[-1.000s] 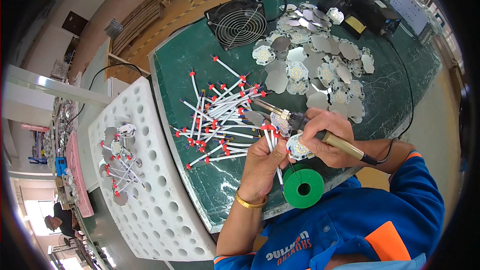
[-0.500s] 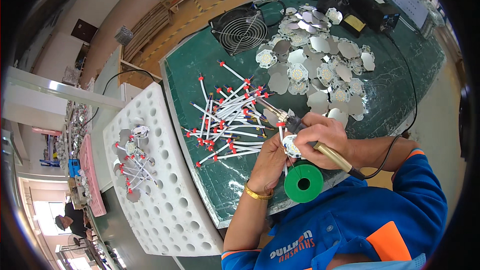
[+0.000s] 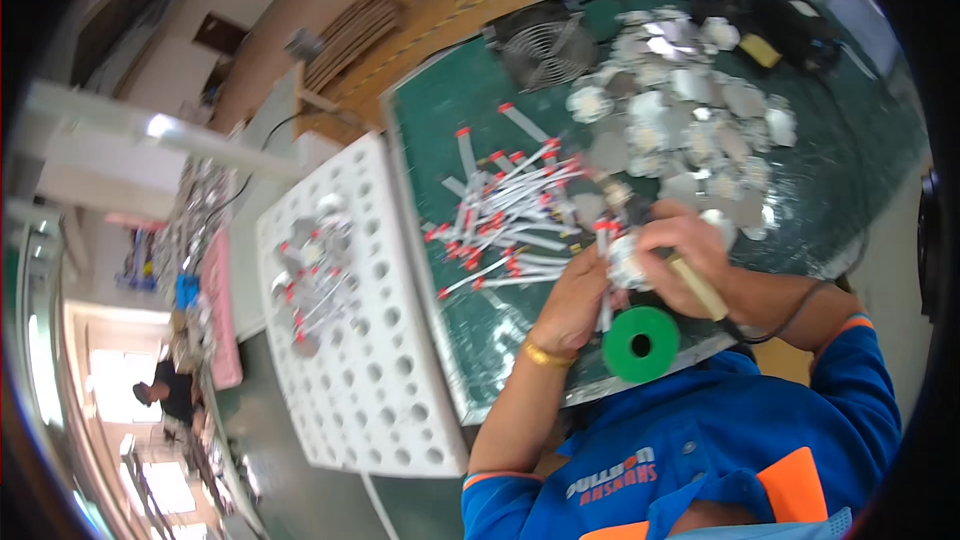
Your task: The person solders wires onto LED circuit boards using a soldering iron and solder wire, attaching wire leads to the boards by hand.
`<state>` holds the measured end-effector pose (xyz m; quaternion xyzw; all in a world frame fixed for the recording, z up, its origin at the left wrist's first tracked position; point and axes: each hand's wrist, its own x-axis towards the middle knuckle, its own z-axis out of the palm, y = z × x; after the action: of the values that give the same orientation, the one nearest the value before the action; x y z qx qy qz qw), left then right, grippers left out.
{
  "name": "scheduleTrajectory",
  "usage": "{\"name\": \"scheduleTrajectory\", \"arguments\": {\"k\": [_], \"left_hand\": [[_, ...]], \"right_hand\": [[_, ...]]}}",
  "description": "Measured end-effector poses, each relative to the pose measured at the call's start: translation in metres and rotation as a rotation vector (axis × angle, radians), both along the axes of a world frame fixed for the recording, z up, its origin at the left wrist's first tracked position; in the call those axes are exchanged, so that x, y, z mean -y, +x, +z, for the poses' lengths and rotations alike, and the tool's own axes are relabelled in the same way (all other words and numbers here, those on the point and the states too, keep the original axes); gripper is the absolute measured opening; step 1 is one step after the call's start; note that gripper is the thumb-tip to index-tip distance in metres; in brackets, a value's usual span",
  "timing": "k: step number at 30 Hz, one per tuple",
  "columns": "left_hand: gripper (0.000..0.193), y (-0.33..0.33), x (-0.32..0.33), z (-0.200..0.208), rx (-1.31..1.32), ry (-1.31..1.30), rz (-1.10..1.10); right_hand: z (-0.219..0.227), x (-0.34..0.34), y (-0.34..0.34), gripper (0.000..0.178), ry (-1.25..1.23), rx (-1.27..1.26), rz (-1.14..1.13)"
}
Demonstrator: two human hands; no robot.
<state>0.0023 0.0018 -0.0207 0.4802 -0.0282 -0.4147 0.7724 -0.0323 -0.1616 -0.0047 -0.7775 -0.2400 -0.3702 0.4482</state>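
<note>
My right hand point(image 3: 688, 245) is closed round a soldering iron point(image 3: 699, 288), its tip end pointing up and left over the work but smeared by motion. My left hand point(image 3: 573, 308) pinches a small white LED board point(image 3: 627, 262), along with a white cable point(image 3: 604, 238) with a red ring that stands beside it. Just below the hands sits a green solder spool point(image 3: 641, 372). Left of the iron lies a heap of white cables point(image 3: 520, 190) with red rings. Beyond the right hand spreads a pile of LED boards and silvery plates point(image 3: 690, 125).
A black fan point(image 3: 548, 52) stands at the table's far edge, and a black soldering station point(image 3: 795, 28) at the far right. White foam with round holes point(image 3: 385, 370) carries more boards and cables on the left. Another person point(image 3: 175, 392) is in the left background.
The whole view has swung, so table and hands appear shifted right, and it is now blurred. Both hands keep their hold on the iron and the board.
</note>
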Motion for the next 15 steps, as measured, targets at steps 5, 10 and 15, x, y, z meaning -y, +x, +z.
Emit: {"name": "scheduleTrajectory", "arguments": {"k": [5,10,15], "left_hand": [[0.016,0.000,-0.016,0.012,0.017,-0.251,0.107],[0.020,-0.005,-0.080,0.060,0.354,0.037,0.358],[0.015,-0.011,-0.168,0.091,0.536,0.650,0.496]], "right_hand": [[-0.005,0.017,-0.009,0.020,0.219,-0.237,-0.018],[-0.016,0.018,-0.001,0.018,0.268,-0.239,0.038],[-0.017,0.021,-0.007,0.018,0.275,-0.237,0.066]]}}
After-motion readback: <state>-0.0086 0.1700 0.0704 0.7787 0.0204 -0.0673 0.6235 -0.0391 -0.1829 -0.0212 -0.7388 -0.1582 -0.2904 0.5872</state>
